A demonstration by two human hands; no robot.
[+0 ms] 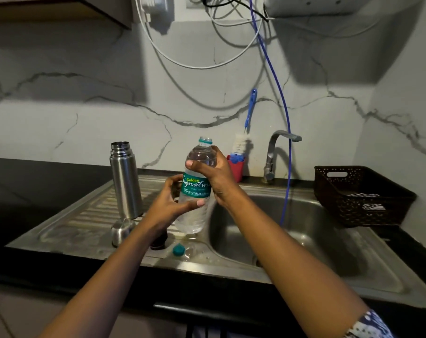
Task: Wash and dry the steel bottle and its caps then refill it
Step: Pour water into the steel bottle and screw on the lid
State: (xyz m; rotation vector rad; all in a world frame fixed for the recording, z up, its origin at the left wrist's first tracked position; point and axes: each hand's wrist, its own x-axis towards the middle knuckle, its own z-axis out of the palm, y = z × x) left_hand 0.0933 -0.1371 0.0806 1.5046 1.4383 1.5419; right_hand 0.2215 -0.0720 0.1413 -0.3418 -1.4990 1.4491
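Your left hand (168,203) and right hand (215,178) grip the uncapped plastic bottle (195,191); label reads "Golden Signature"; steel bottle (125,181) open alongside.

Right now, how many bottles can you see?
2. The steel bottle stands uncapped on the drainboard; the plastic bottle is held by the left hand and right hand.

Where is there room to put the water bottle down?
The drainboard left of the steel bottle is bare, and so is the black counter beyond it. It is crowded in front, around the steel cap and teal cap.
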